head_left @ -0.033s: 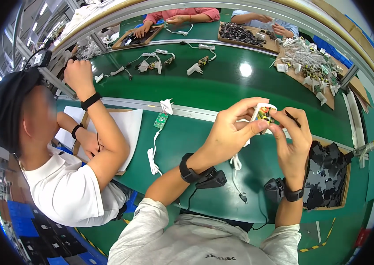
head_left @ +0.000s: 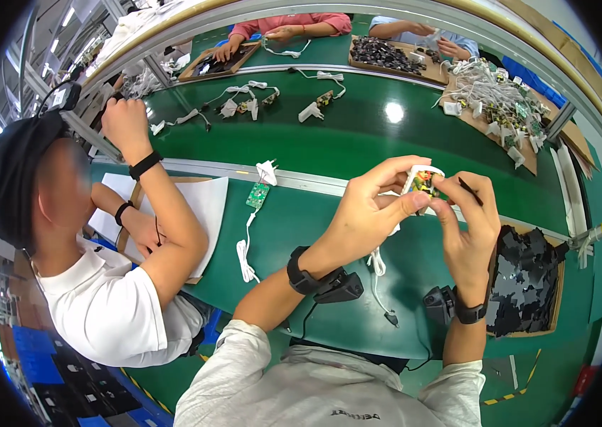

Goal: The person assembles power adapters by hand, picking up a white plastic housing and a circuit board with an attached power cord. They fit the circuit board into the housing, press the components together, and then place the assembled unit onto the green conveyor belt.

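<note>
In front of me, my left hand [head_left: 366,213] grips a white adapter housing [head_left: 409,186], its side uncovered so that the colourful circuit parts [head_left: 425,181] inside show. My right hand [head_left: 470,224] is closed, thumb and index finger bent at the housing's right side. A small thin black piece [head_left: 469,191] sticks out between its fingers. A white cable [head_left: 378,263] hangs beneath the adapter down to a dark connector [head_left: 391,318] on the green bench. The cable's upper end is hidden behind my left hand.
An open box of black cut sheets [head_left: 525,285] sits by my right forearm. Left of me lie a green circuit board [head_left: 257,195] with plug and cable, and a co-worker [head_left: 102,285]. Beyond a metal rail, a green belt [head_left: 379,142] carries adapter parts; a cable pile [head_left: 500,99] stands far right.
</note>
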Available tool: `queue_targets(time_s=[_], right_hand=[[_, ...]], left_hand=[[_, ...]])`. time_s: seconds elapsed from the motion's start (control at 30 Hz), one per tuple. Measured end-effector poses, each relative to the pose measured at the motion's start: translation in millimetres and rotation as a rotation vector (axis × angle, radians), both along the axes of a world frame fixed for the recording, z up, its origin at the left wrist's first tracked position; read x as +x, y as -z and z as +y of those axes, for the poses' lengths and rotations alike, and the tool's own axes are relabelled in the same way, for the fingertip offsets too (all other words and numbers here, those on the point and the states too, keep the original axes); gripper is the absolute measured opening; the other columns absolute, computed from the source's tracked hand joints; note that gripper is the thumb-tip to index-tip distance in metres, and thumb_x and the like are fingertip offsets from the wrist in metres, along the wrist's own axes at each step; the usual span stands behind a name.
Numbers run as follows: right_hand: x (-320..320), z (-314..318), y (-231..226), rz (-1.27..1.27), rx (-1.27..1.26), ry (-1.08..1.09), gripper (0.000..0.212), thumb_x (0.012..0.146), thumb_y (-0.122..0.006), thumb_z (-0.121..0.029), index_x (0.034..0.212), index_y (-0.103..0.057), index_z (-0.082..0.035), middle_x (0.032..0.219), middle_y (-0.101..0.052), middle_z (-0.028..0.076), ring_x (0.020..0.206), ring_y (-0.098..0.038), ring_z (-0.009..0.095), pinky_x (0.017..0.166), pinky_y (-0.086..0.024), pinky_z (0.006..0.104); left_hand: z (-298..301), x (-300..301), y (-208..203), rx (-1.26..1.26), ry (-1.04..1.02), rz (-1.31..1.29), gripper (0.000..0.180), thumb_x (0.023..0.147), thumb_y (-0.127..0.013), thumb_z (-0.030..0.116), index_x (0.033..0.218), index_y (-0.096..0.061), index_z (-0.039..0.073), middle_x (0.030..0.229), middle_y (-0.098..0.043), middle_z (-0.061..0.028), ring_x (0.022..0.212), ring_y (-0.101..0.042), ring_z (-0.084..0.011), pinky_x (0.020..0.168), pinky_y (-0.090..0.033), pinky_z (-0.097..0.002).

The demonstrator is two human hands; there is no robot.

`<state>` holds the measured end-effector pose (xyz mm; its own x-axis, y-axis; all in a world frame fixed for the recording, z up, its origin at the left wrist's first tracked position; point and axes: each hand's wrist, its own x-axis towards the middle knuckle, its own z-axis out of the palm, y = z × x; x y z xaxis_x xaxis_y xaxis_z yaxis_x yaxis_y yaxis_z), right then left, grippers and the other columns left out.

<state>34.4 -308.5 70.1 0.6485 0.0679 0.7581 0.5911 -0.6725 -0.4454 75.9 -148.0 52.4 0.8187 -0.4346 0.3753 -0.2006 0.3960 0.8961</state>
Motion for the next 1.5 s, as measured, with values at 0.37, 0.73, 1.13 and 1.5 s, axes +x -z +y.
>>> queue_targets(time_s=[0.37, 0.73, 1.13, 1.5], right_hand=[[2.3, -0.5, -0.7, 0.059, 0.053, -0.089, 0.029, 0.074, -0.067, 0.009, 0.102, -0.066, -0.001, 0.096, -0.056, 0.010, 0.078, -0.058, 0.021, 0.069, -0.049, 0.0297], [-6.9, -31.3, -9.2, -0.010, 0.077, -0.091, 0.029, 0.077, -0.062, 0.010, 0.103, -0.067, -0.001, 0.093, -0.057, 0.010, 0.073, -0.056, 0.019, 0.064, -0.046, 0.0266], [-53.5, -88.6, -43.7, -0.344, 0.053, 0.046, 0.030, 0.068, -0.064, 0.010, 0.096, -0.068, 0.001, 0.085, -0.056, 0.011, 0.067, -0.052, 0.019, 0.056, -0.041, 0.0275], [-70.0, -109.7, -46.4, -0.166, 0.090, 0.138, 0.028, 0.068, -0.064, 0.006, 0.096, -0.067, 0.002, 0.086, -0.057, 0.012, 0.069, -0.053, 0.022, 0.057, -0.040, 0.0281]], left_hand=[[1.1, 2.2, 4.1, 0.251, -0.140, -0.230, 0.046, 0.088, -0.065, 0.008, 0.129, -0.048, -0.002, 0.114, -0.060, -0.0122, 0.104, -0.059, -0.0169, 0.087, -0.052, -0.0305], [-17.2, 1.6, 3.7, 0.093, -0.152, -0.009, 0.050, 0.084, -0.068, 0.005, 0.129, -0.047, 0.002, 0.110, -0.062, -0.0103, 0.095, -0.060, -0.0132, 0.083, -0.050, -0.0273], [-64.4, 180.9, -48.2, -0.281, -0.211, -0.016, 0.032, 0.084, -0.068, 0.008, 0.111, -0.051, 0.007, 0.092, -0.063, -0.0085, 0.087, -0.062, -0.0163, 0.077, -0.051, -0.0309], [13.2, 251.3, 136.8, 0.664, -0.744, 0.249, 0.033, 0.083, -0.068, 0.022, 0.109, -0.055, 0.006, 0.091, -0.067, -0.0137, 0.078, -0.067, -0.0219, 0.065, -0.055, -0.0340]])
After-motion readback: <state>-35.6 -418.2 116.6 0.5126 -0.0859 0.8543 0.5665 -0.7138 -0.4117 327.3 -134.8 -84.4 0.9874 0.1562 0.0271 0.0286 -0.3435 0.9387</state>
